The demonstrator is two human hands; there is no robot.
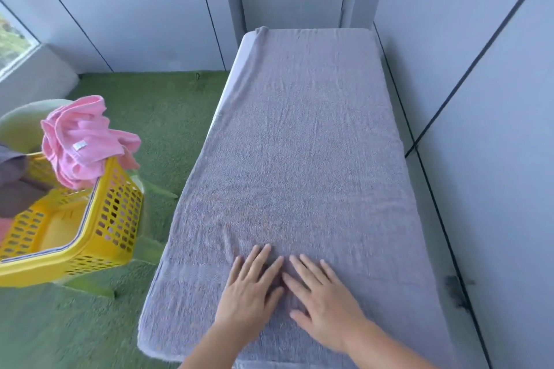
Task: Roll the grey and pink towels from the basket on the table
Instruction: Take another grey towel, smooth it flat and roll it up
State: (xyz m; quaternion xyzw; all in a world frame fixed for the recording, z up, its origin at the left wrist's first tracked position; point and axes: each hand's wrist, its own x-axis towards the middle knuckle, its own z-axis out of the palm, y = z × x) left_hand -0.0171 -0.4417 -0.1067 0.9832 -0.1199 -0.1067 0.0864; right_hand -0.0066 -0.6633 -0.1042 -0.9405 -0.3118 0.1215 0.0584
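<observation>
Head view, grey towel [302,141] spread flat over table, faint creases, left hand [250,293] and right hand [325,305] pressing flat, fingers spread.

My left hand [250,290] lies palm down, fingers straight and spread, pointing toward 1 o'clock. My right hand [325,301] lies flat just beside it, fingers fanned toward 11 o'clock. My left forearm [207,350] enters from 7 o'clock, my right forearm [389,350] from 5 o'clock.

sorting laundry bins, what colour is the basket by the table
Yellow basket, seen best in the head view.
</observation>
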